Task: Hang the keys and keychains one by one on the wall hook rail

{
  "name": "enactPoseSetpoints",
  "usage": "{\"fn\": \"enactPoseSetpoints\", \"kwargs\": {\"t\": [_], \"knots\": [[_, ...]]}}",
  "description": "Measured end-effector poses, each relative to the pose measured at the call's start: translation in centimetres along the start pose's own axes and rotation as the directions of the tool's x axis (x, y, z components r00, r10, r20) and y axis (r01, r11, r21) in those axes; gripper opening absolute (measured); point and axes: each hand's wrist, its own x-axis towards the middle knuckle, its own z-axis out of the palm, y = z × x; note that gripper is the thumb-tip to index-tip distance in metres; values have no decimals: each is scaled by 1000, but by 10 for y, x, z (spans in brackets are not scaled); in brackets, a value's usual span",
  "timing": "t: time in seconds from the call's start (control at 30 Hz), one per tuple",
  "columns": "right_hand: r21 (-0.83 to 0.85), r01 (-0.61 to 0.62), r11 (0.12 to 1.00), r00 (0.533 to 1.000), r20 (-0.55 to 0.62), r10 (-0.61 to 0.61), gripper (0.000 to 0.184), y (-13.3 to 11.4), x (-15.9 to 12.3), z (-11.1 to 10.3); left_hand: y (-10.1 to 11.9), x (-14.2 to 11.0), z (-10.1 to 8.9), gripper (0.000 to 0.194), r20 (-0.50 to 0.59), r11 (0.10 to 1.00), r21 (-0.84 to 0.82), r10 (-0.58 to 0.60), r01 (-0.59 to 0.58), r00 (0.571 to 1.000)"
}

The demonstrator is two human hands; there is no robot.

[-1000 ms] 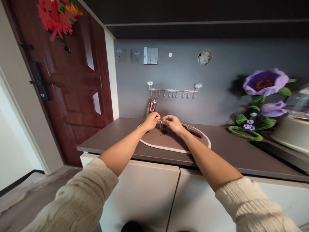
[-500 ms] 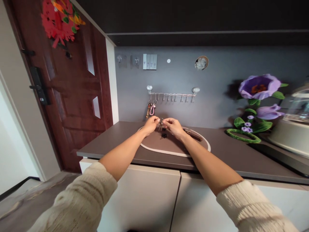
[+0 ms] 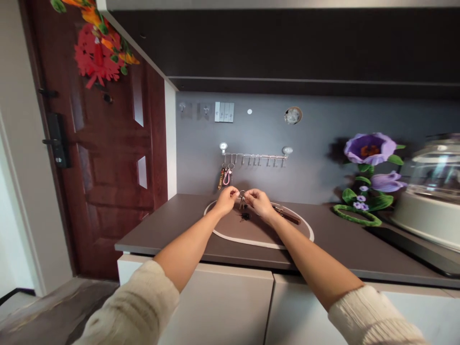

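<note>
A metal key ring (image 3: 242, 192) with several small keys (image 3: 242, 203) hanging from it is held up above an oval brown mat (image 3: 230, 236) with a pale rim. My left hand (image 3: 226, 200) is closed in a pinch at the ring's left side. From the other side, my right hand (image 3: 260, 203) pinches the ring between thumb and fingers. Below them, dark-headed keys (image 3: 245, 216) lie on the mat. A long brown object (image 3: 290, 218) rests on the mat, partly behind my right hand; its kind is unclear.
On the wall behind hangs a hook rail (image 3: 257, 156), with a brown keychain (image 3: 221, 178) and a pink keychain (image 3: 226, 177) at its left end. Purple fabric flowers (image 3: 370, 151) and a domed appliance (image 3: 431, 206) stand on the right. A dark cabinet (image 3: 269, 45) overhangs the counter.
The view has tilted upward, so everything sits lower in the picture. Both hands stay pinched at the key ring, nearly in the same place above the mat.
</note>
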Motion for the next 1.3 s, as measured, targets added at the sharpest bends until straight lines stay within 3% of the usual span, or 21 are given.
{"fn": "enactPoseSetpoints", "kwargs": {"t": [0.2, 0.37, 0.53, 0.87, 1.1, 1.3], "knots": [[21, -73, 997, 997, 6, 73, 25, -17, 8, 2, -4, 0, -5, 14, -65, 946, 317, -54, 72, 996], [52, -103, 993, 992, -73, 107, 16, -38, 34, 8, -2, -6, -8, 21, -2, 817, 567, -124, 103, 992], [93, -148, 985, 972, -170, 162, 8, -56, 67, 17, 0, -10, -9, 27, 59, 697, 714, -154, 66, 986], [162, -164, 973, 943, -264, 203, 14, -64, 110, 33, 2, -10, -12, 27, 78, 592, 802, -242, 84, 967], [131, -169, 977, 918, -340, 204, 9, -48, 130, 39, 4, -9, -12, 27, 102, 597, 798, -266, 81, 958], [40, -110, 993, 918, -380, 117, 9, -28, 139, 37, 6, -8, -12, 26, 101, 620, 779, -269, 93, 958]]}}
